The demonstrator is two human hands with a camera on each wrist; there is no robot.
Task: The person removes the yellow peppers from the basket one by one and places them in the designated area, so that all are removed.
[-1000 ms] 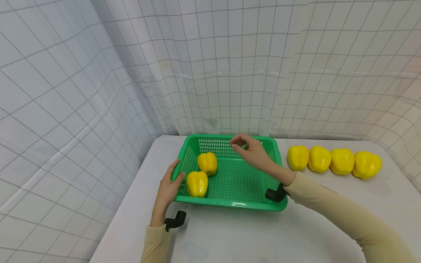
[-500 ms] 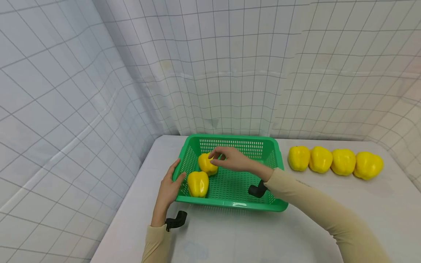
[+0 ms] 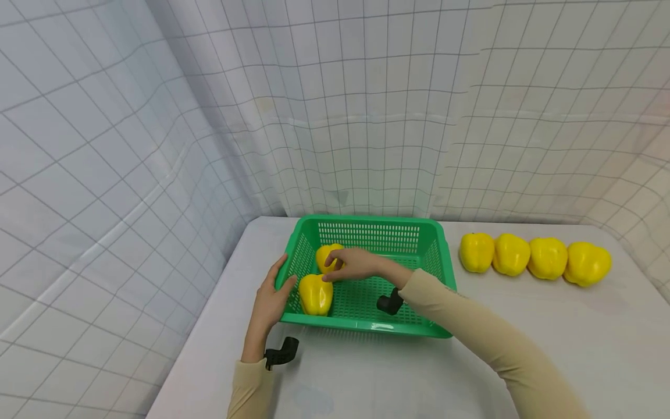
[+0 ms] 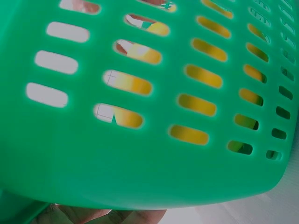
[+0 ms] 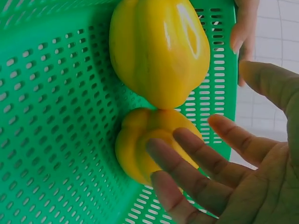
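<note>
A green plastic basket [image 3: 377, 326] stands on the table with two yellow bell peppers in its left end. The nearer bell pepper [image 3: 316, 295] shows whole in the head view; the farther bell pepper [image 3: 324, 255] is partly covered by my right hand [image 3: 358, 263]. In the right wrist view that hand's fingers [image 5: 191, 184] are spread and loosely bent over one pepper, nothing held between them. My left hand [image 3: 269, 299] holds the basket's left rim, thumb on the rim and fingers along the outside. Its wrist view mostly shows the slotted wall [image 4: 154, 163].
A row of several yellow bell peppers [image 3: 546, 258] sits on the white table [image 3: 398, 378] right of the basket. A white gridded curtain [image 3: 366, 116] hangs behind and along the sides. A black wrist camera [image 3: 389, 302] is strapped to the right wrist, low over the basket.
My right hand has moved left and toward me, from the basket's far middle to just over the two peppers. The left hand stays on the rim, and the peppers have not visibly moved.
</note>
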